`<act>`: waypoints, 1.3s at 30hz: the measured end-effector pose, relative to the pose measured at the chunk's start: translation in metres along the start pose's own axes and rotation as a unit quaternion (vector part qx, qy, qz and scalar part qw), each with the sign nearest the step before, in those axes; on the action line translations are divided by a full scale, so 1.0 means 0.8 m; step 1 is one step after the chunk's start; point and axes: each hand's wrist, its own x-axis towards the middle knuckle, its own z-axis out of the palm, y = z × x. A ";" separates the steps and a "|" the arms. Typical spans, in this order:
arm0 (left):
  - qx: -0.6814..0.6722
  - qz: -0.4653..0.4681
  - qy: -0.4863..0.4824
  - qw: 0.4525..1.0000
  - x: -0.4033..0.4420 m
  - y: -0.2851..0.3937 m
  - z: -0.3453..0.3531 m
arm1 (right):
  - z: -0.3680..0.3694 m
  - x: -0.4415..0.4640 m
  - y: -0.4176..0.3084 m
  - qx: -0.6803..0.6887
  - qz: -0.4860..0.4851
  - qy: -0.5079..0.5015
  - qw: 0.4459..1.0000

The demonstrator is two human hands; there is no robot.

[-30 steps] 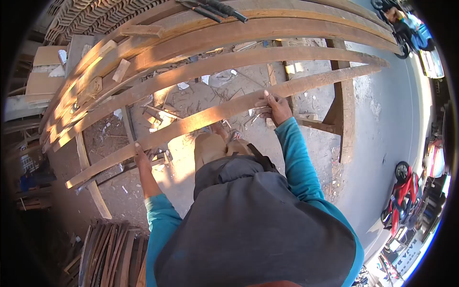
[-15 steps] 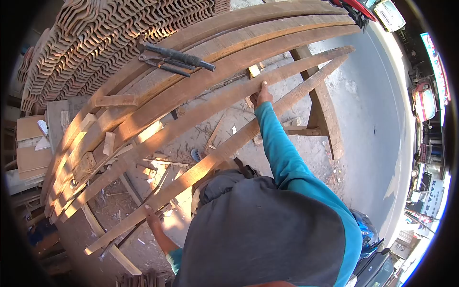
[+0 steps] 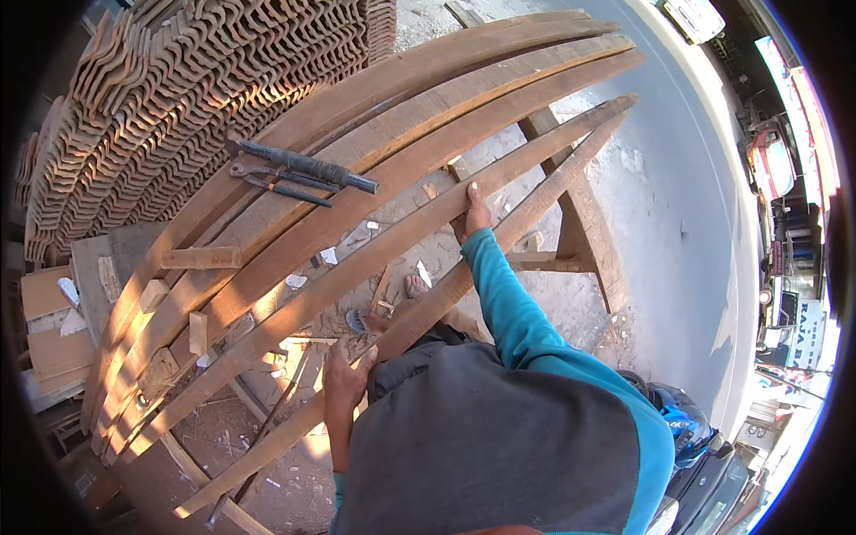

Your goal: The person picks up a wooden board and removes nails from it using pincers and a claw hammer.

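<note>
Two long wooden beams cross the middle of the view and come close together at the upper right. My right hand (image 3: 475, 212) is wrapped round the farther beam (image 3: 392, 241), its thumb on top. The nearer beam (image 3: 437, 305) passes under my right forearm and close in front of my body. By this nearer beam is my left hand (image 3: 346, 379), raised near its edge with thumb and fingers apart. Pincers (image 3: 276, 183) and a dark bar (image 3: 308, 167) lie on thicker beams (image 3: 401, 116) beyond.
Stacked roof tiles (image 3: 178, 116) stand at the upper left. Small wood blocks (image 3: 198, 333) rest on the beams. A wooden trestle (image 3: 584, 236) stands at the right, and debris lies on the ground below. Parked vehicles (image 3: 709, 481) and a road (image 3: 687, 267) are at the right.
My right hand has gone from the nearer beam to the farther one. My left hand has left its place near the beam's left end and moved right. The view has shifted.
</note>
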 end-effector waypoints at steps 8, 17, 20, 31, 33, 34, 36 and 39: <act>0.055 -0.034 -0.178 0.982 0.047 0.008 0.073 | -0.012 0.011 -0.008 -0.044 0.054 -0.026 0.997; 0.107 -0.055 -0.136 0.983 0.055 0.033 0.114 | -0.001 -0.010 -0.030 -0.048 0.058 -0.075 0.994; 0.096 -0.096 -0.177 0.975 0.042 0.032 0.126 | 0.014 0.005 -0.028 -0.047 0.032 -0.090 0.994; 0.019 -0.138 -0.166 0.976 0.007 0.034 0.126 | 0.008 -0.030 -0.054 -0.421 0.197 -0.239 0.852; 0.003 -0.139 -0.116 0.983 0.000 0.030 0.142 | 0.008 -0.043 -0.020 -0.424 0.205 -0.276 0.838; 0.002 -0.112 -0.087 0.990 -0.002 0.026 0.148 | 0.010 -0.051 -0.005 -0.447 0.215 -0.295 0.817; -0.024 -0.065 0.016 0.997 -0.007 0.020 0.156 | 0.031 -0.093 0.013 -0.500 0.212 -0.334 0.771; -0.080 0.003 0.160 0.984 -0.020 0.012 0.140 | 0.043 -0.135 0.026 -0.540 0.184 -0.425 0.703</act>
